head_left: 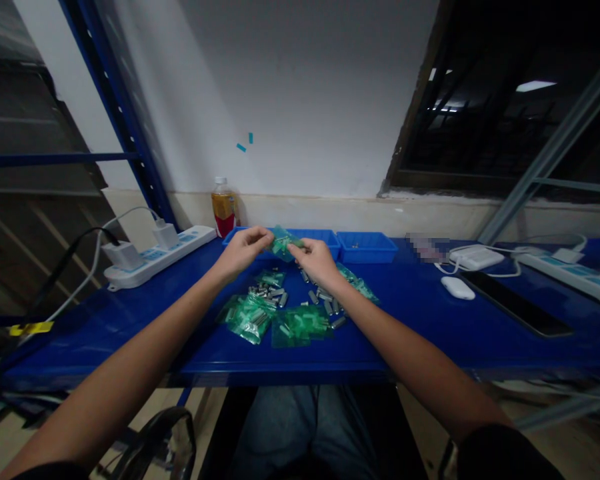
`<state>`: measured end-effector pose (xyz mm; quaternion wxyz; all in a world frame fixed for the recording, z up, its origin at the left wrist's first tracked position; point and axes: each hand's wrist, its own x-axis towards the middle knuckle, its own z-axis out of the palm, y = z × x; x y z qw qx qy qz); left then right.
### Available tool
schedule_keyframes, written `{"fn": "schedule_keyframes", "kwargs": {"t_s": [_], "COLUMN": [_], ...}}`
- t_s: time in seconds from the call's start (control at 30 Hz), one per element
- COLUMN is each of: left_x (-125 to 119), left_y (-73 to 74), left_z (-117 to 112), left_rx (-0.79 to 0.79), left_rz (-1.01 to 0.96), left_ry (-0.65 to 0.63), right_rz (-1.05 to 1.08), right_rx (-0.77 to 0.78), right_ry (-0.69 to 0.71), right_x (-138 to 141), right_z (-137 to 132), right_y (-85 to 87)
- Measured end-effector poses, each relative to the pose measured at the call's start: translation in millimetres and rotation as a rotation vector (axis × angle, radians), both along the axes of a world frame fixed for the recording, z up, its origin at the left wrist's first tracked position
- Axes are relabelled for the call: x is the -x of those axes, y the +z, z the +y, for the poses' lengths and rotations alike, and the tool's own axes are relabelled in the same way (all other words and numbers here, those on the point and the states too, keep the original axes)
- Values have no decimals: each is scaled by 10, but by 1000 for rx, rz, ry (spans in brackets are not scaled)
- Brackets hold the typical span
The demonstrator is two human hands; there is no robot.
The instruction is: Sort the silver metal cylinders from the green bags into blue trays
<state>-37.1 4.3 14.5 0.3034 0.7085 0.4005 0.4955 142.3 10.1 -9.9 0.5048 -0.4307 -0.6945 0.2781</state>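
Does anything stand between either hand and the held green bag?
Nothing visible: the left hand and right hand both pinch the green bag directly. The loose metal parts lie on the blue table, not between them.

A small-parts workshop, by the look of it — loose metal pieces (pixel 283 300), green plastic bags (pixel 300 327) and blue bins (pixel 367 255) share a blue bench (pixel 405 333). Power strips (pixel 130 275) sit left and right.

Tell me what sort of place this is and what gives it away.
Probably a workbench in a workshop or small factory: green plastic bags and loose metal parts lie on a blue table, with blue plastic trays along its wall side.
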Motion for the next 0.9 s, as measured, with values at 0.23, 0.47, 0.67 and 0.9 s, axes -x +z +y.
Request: {"fn": "schedule_keyframes", "kwargs": {"t_s": [0.23,0.47,0.67,0.9], "left_x": [26,52,110,264], "left_y": [-49,-41,-60,-15], "left_z": [49,82,170,191], "left_rx": [117,464,331,202], "left_rz": [83,-336,-448,-411], "left_ry": [-70,-93,63,139], "right_rz": [183,-198,-290,-751], "right_rx": [89,-374,-317,-240], "right_ry": [-47,-30,7,224], "right_x": [-27,-10,-24,26], "right_z": [-8,-169,-150,-163], "right_y": [58,70,66,-73]}}
